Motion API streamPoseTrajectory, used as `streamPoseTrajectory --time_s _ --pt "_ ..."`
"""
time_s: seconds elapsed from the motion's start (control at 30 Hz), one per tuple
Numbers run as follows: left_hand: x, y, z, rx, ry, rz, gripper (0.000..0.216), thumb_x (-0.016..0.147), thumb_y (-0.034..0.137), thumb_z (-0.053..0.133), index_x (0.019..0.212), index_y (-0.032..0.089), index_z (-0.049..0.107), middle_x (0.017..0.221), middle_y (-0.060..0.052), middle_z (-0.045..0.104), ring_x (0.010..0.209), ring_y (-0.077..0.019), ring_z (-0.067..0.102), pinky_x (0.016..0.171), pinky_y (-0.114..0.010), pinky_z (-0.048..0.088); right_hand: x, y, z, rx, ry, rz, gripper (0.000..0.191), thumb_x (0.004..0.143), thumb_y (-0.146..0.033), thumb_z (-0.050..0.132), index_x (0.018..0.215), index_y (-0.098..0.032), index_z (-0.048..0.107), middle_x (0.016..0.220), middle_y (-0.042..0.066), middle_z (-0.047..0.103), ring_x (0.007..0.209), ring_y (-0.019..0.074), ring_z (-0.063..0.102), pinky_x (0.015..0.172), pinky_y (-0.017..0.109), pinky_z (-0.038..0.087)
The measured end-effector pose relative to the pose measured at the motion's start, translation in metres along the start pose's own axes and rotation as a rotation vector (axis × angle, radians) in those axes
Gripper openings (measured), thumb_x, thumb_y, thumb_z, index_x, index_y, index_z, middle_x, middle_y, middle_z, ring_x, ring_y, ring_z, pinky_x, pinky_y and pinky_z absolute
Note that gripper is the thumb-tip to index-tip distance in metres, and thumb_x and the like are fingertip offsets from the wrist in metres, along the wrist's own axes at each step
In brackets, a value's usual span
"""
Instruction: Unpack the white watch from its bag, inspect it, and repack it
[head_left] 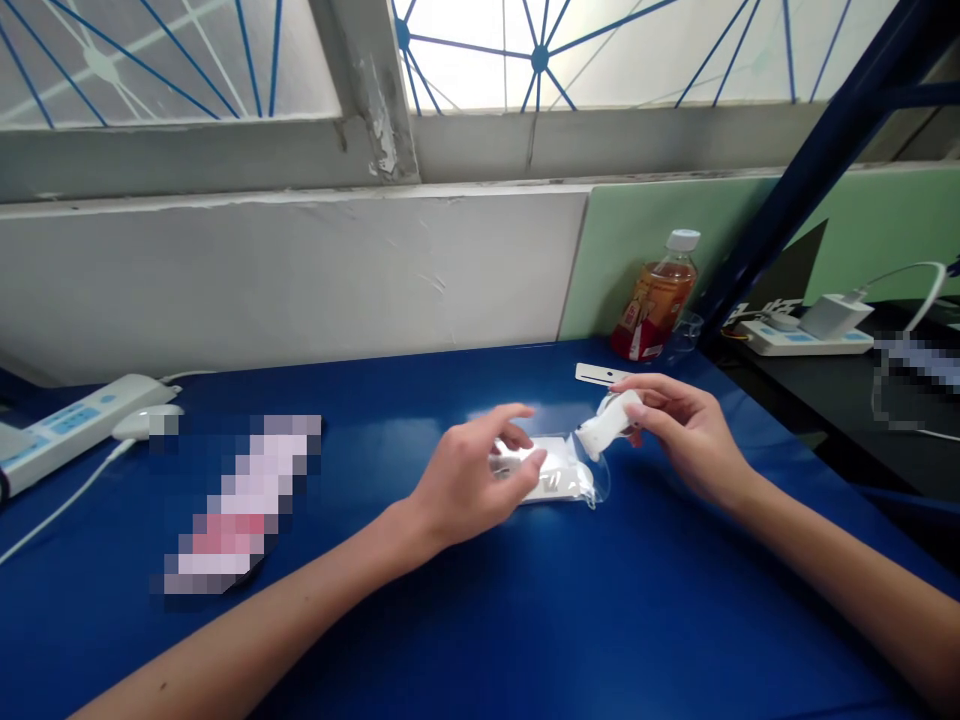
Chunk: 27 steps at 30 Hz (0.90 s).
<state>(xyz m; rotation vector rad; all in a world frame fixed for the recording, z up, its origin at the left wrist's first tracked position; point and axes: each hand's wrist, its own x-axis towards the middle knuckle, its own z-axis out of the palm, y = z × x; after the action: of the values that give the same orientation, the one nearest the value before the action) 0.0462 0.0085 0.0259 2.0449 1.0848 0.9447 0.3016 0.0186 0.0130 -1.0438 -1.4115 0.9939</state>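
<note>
My right hand point(686, 420) pinches a small white plastic piece point(606, 425), tilted above the blue table; its exact kind does not show. Just below and to the left lies a clear plastic bag point(559, 480) with white contents that I cannot make out. My left hand point(480, 470) is over the left end of this bag, thumb and fingers apart and curved. Whether its fingertips touch the bag is not clear. Behind the right hand, a flat white strip with a dark slot point(596, 374) rests on the table.
A bottle of reddish drink point(656, 300) stands at the back right near a blue metal post point(795, 180). On the left are a white power strip point(82, 425) with a cable and a blurred-out flat object point(244, 505). Another power strip point(810, 338) sits on the dark surface at right.
</note>
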Motion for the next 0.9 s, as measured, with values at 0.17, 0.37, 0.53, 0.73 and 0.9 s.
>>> streamPoseTrajectory --time_s 0.17,0.37,0.53,0.73,0.9 --pt "-0.007 -0.022 0.010 0.360 -0.005 0.210 0.039 0.084 0.034 0.067 0.117 0.015 0.062 0.118 -0.013 0.068 0.114 -0.0309 0.061 0.108 -0.053 0.036 0.000 0.003 0.002 -0.203 0.104 -0.029 0.018 0.082 -0.037 0.073 0.092 -0.024 0.078 0.078 0.003 0.073 0.059 0.0151 0.062 0.051 0.026 0.053" --pt "-0.013 -0.030 0.010 0.420 -0.140 0.180 0.060 0.082 0.045 0.074 0.129 0.014 0.052 0.131 -0.015 0.060 0.127 -0.0321 0.051 0.114 -0.052 0.033 -0.003 0.012 0.004 -0.369 0.039 -0.018 0.025 0.083 -0.042 0.070 0.096 -0.022 0.078 0.085 0.005 0.076 0.070 0.0210 0.068 0.059 0.031 0.055" --pt "-0.014 -0.030 0.010 0.405 -0.141 0.124 0.056 0.088 0.040 0.068 0.134 0.015 0.047 0.131 -0.014 0.057 0.125 -0.0305 0.050 0.108 -0.047 0.041 -0.002 0.014 0.002 -0.506 0.049 -0.032 0.026 0.085 -0.042 0.065 0.094 -0.020 0.076 0.075 0.004 0.071 0.064 0.0191 0.061 0.057 0.031 0.047" --pt "-0.015 -0.029 0.011 0.392 -0.108 0.108 0.045 0.091 0.031 0.063 0.130 0.015 0.046 0.126 -0.015 0.053 0.116 -0.0296 0.051 0.098 -0.044 0.047 0.000 0.012 0.000 -0.560 0.030 0.006 0.019 0.085 -0.037 0.061 0.083 -0.020 0.069 0.058 -0.001 0.055 0.055 0.0155 0.049 0.053 0.029 0.038" --pt "-0.015 -0.028 0.008 0.348 -0.099 0.094 0.036 0.093 0.028 0.060 0.124 0.017 0.047 0.122 -0.012 0.053 0.111 -0.0279 0.053 0.095 -0.044 0.048 0.002 0.012 -0.002 -0.486 0.009 0.054 0.013 0.082 -0.030 0.057 0.079 -0.020 0.065 0.058 -0.002 0.054 0.053 0.0147 0.048 0.052 0.028 0.037"
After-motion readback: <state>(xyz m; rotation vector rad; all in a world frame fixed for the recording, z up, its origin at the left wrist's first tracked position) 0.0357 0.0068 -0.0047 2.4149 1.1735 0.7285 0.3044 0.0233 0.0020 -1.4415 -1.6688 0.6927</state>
